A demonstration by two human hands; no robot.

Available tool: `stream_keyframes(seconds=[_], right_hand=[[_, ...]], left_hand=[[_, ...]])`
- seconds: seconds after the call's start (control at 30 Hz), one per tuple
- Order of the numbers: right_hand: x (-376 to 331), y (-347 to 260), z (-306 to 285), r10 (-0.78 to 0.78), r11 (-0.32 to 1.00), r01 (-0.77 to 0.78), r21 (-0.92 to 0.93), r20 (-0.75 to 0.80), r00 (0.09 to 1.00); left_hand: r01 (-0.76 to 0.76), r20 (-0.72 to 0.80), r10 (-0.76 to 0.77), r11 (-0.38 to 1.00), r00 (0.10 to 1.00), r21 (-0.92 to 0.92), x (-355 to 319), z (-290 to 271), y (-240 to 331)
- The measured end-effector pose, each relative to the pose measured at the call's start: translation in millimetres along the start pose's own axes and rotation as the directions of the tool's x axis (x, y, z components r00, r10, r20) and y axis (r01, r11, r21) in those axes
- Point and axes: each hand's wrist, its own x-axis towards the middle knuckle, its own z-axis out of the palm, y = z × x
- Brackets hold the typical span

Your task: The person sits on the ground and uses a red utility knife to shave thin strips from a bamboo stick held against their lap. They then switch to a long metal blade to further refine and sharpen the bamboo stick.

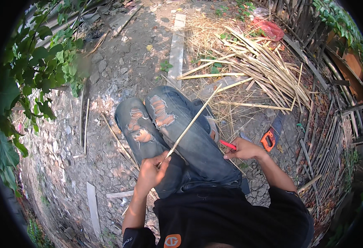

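Observation:
My left hand [151,172] is closed round the lower end of a long, thin bamboo strip [194,120]. The strip slants up and to the right across my jeans [189,140], its far tip beyond my knees. My right hand [246,149] is closed on a slim red tool [228,145] to the right of my thigh. Its red end points left, and the fingers hide the rest, so its exact kind is unclear. The tool and the strip are apart. Just right of that hand, a handsaw [268,141] with an orange handle lies on the ground.
A heap of split bamboo strips [268,62] spreads over dry straw at the far right. A flat board [176,49] lies ahead of my knees. Leafy branches [37,70] hang at the left. A stick fence [330,153] stands at the right, with a red plastic bag [269,29] farther off.

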Motion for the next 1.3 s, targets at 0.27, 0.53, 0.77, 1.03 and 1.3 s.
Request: stream_keyframes(seconds=[0.27, 0.53, 0.77, 1.03, 1.3], right_hand=[[-6, -23, -80, 0.073, 0.956, -0.273, -0.105, -0.818, 0.571], [25, -125, 27, -0.296, 0.903, 0.068, -0.425, -0.498, 0.815], [67, -91, -20, -0.213, 0.956, 0.033, -0.292, -0.612, 0.762], [73, -77, -46, -0.173, 0.962, -0.018, -0.273, -0.659, 0.732], [59, -98, -5, -0.347, 0.842, 0.018, -0.539, -0.516, 0.783]], left_hand=[[0.068, -0.021, -0.065, 0.987, 0.998, 0.146, -2, -3, 21], [-0.157, -0.049, 0.188, 0.917, 0.981, 0.366, -6, 9, 22], [-0.131, -0.047, 0.169, 0.888, 0.985, 0.440, -10, 10, 25], [-0.116, -0.008, 0.134, 0.883, 0.991, 0.455, -8, 9, 28], [-0.014, -0.024, 0.023, 0.938, 0.999, 0.346, -6, 5, 23]])
